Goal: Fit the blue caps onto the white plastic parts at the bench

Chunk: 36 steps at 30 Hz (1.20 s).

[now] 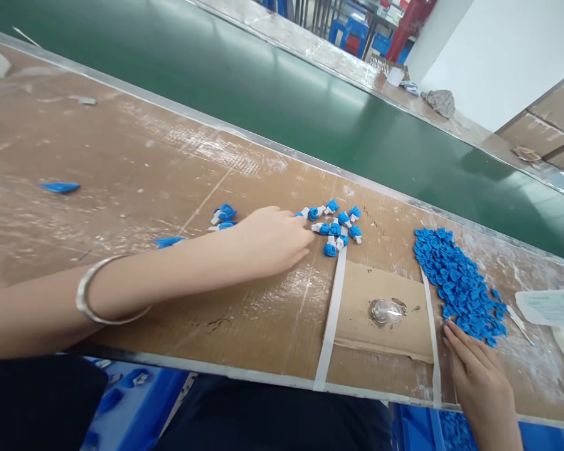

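My left hand (282, 241), with a bangle (87, 291) on its wrist, reaches across the table to a loose cluster of small blue-and-white pieces (334, 229). Its fingers are curled down and close together; the tips are partly hidden, and what they hold cannot be made out. At the cluster's left end, one piece lies right beside the fingers. My right hand (482, 369) rests at the table's front edge, fingers stretched out, the tips beside a heap of small blue pieces (460, 282). Between the hands, a clear rounded object (386, 311) sits on a cardboard sheet (357, 291).
White tape strips (333, 319) flank the cardboard. More blue-and-white pieces (224, 214) and a blue piece (60, 187) lie to the left. A green belt (244, 88) runs behind the table. A white tool (519, 324) lies right of the heap; blue bins (136, 401) stand below.
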Motion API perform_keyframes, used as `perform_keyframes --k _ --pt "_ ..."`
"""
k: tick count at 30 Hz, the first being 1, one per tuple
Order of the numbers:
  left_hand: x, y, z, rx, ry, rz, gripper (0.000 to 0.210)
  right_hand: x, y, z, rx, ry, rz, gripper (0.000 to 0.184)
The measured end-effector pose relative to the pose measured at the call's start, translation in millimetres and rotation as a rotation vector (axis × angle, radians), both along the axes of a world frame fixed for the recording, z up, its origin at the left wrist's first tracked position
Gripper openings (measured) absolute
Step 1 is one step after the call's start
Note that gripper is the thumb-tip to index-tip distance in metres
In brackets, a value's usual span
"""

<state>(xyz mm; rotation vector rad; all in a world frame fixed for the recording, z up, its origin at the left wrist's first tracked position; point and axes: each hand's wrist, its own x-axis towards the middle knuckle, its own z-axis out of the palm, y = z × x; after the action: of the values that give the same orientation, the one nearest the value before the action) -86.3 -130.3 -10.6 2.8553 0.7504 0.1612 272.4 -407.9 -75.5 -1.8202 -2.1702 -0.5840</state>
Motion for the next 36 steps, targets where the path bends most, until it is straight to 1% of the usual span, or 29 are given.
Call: perform_keyframes --k 3,5,8,11,14,16,17,18,20,22,24,26,27,29,32,34,36 --pt "17 -4 -6.6 0.111 0.021 -0.045 0.02 7 2 2.5 -0.028 0.007 0.057 0.029" --pt "24 -5 -15.4 0.129 -0.035 -0.052 0.019 9 5 5.2 -0.024 0.045 0.058 0.027" --pt "28 -5 -29.9 0.118 -0.094 -0.08 0.021 10 7 7.1 -0.036 0.092 0.002 0.032" --pt "30 -2 -37.2 0.098 -0.104 -0.12 0.019 11 6 5.2 -0.065 0.128 -0.084 0.039" --pt "30 -2 -34.6 0.013 -0.065 -0.106 0.01 8 5 5.4 -0.084 0.141 -0.194 0.049" --pt "29 -3 -30.2 -0.054 -0.015 -0.105 0.005 -2 5 10.6 -0.074 0.154 -0.276 0.056" --pt "28 -4 -28.0 -0.078 0.013 -0.109 0.007 -9 6 15.0 -0.06 0.179 -0.312 0.057" --pt "28 -5 -26.0 -0.094 0.042 -0.112 0.01 -18 7 20.2 -0.043 0.22 -0.341 0.055" --pt "27 -7 -22.2 -0.112 0.086 -0.101 0.015 -41 13 31.3 -0.008 0.339 -0.353 0.044" --pt "26 -9 -17.6 -0.161 0.082 -0.071 0.015 -64 24 40.4 -0.003 0.462 -0.271 0.033" --pt "27 -12 -12.1 -0.285 0.021 -0.044 0.012 -83 37 45.2 -0.027 0.532 -0.14 0.027" --pt "28 -14 -7.1 -0.469 -0.053 -0.013 0.013 -95 51 45.5 -0.062 0.542 -0.035 0.026" --pt "29 -15 -5.6 -0.565 -0.085 0.007 0.015 -98 57 44.5 -0.078 0.534 -0.005 0.026" --pt "29 -18 -5.9 -0.741 -0.147 0.039 0.019 -100 65 41.4 -0.104 0.522 0.027 0.026" --pt "31 -24 -13.0 -1.035 -0.269 0.042 0.027 -99 67 37.6 -0.134 0.547 0.043 0.025" --pt "33 -30 -18.1 -1.325 -0.349 0.064 0.031 -100 64 36.7 -0.137 0.644 0.024 0.026" --pt "34 -37 -21.2 -1.635 -0.416 0.109 0.033 -107 60 36.6 -0.108 0.834 0.006 0.029"
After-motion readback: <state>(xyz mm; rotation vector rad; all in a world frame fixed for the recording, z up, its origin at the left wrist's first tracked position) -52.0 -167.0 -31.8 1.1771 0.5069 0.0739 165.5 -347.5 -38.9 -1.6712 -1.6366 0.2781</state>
